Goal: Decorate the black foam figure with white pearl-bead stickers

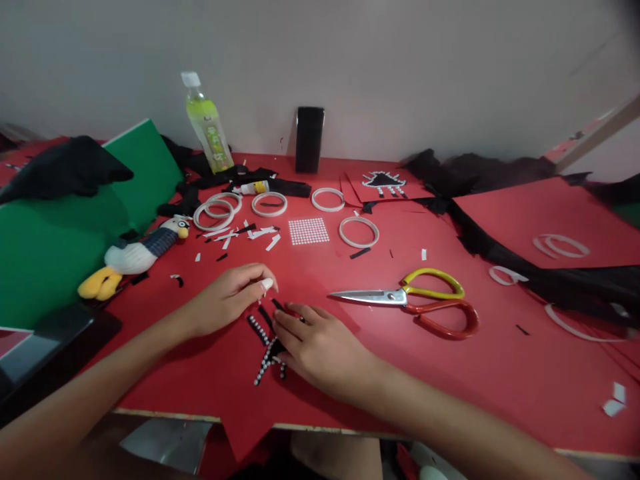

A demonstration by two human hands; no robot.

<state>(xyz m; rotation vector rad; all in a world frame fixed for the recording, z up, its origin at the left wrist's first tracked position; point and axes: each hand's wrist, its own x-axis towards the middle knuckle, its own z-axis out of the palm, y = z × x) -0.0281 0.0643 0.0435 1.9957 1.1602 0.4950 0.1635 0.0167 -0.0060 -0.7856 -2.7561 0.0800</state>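
My left hand (243, 293) hovers just past the far end of a black cut-out shape (265, 333), thumb and forefinger pinched together. Whatever is between those fingertips is too small to make out. My right hand (320, 347) lies palm down over the right side of the shape, its fingers stretched out and covering part of it. Rows of white pearl beads (263, 365) run along the shape's strips and edges. Under both hands is red paper, one corner (245, 433) of which hangs past the table's front edge. A sheet of pearl stickers (309, 231) lies beyond my hands.
Scissors (400, 297) with yellow and red handles lie to the right. Tape rolls (359, 232), paper scraps (260, 232), a glue bottle (255, 188), a drink bottle (209, 130) and a phone (309, 140) are behind. A plush bird (140, 253) sits left; a beaded card (384, 183) lies at the back.
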